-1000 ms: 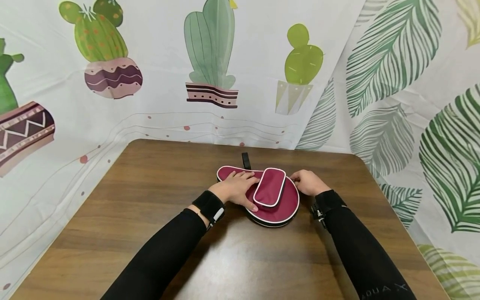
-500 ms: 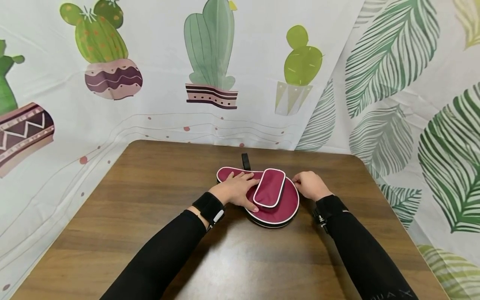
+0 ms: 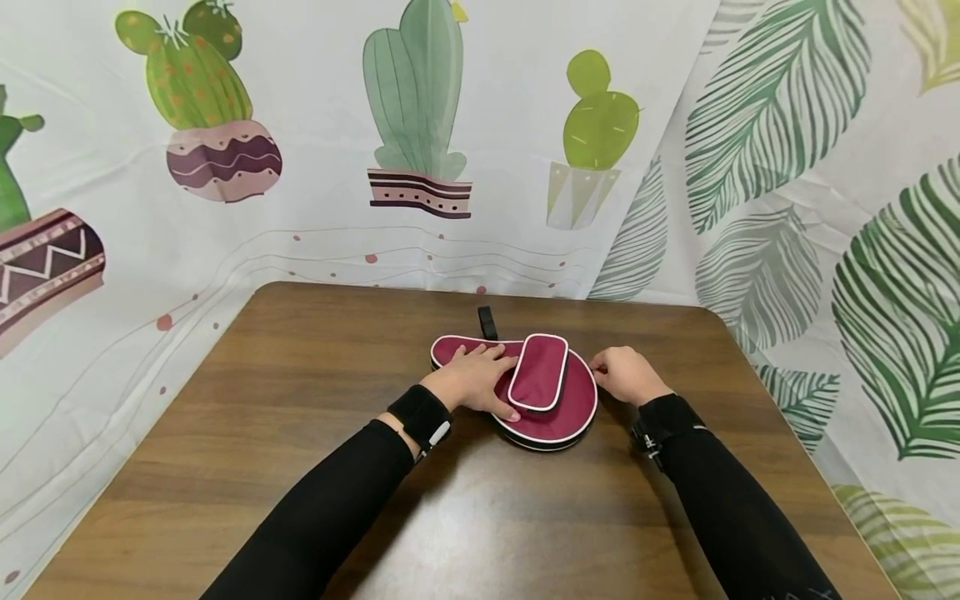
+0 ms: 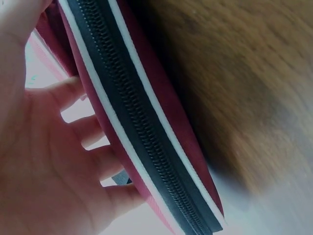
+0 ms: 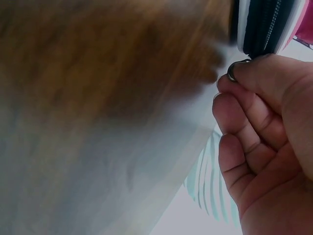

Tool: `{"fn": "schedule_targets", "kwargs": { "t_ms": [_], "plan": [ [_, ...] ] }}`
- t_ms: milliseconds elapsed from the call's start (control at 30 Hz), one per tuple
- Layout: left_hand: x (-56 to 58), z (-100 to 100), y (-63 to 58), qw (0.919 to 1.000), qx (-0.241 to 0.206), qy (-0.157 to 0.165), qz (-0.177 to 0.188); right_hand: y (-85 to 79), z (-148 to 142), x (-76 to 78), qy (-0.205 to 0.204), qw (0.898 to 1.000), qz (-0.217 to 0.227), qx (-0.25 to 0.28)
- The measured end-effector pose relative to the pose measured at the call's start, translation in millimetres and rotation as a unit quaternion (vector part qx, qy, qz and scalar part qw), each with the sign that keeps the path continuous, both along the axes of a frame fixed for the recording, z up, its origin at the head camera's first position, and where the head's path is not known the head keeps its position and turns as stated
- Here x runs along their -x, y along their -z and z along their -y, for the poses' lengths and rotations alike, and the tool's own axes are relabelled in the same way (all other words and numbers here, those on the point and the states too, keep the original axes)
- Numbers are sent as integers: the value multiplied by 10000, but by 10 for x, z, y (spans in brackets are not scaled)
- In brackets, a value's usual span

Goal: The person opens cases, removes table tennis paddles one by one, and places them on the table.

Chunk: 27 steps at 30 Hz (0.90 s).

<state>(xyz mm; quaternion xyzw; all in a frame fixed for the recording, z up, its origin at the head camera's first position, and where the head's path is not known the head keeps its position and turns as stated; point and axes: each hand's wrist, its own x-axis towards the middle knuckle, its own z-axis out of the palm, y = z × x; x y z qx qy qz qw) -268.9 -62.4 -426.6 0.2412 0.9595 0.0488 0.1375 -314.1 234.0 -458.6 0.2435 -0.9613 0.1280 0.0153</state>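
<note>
Case: flat on tbl, approx 1 o'clock from ctr
L hand: fingers spread, rests on case at 9
R hand: clamped, pinches zip pull, case's 2

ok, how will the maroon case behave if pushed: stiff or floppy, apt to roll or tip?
The maroon case is probably fairly stiff: its outline looks smooth under the left hand. It seems likelier to slide than roll or tip, lying broad and flat on the table. The black strap might flop, being a narrow band sticking out past the edge.
</note>
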Motion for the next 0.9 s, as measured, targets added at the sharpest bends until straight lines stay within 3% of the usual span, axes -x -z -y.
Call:
{"fn": "schedule_targets", "kwargs": {
  "t_ms": [267, 733, 900],
  "plan": [
    [-62, -75, -42, 9997, 169, -133, -107, -15, -19, -32, 85, 9999, 74, -32],
    [-134, -237, -55, 9962, 462, -660, -336, 11, -82, -45, 221, 9996, 155, -15],
    [-138, -222, -47, 9957, 511, -728, -256, 29, -86, -42, 199, 9997, 113, 103]
  ]
}}
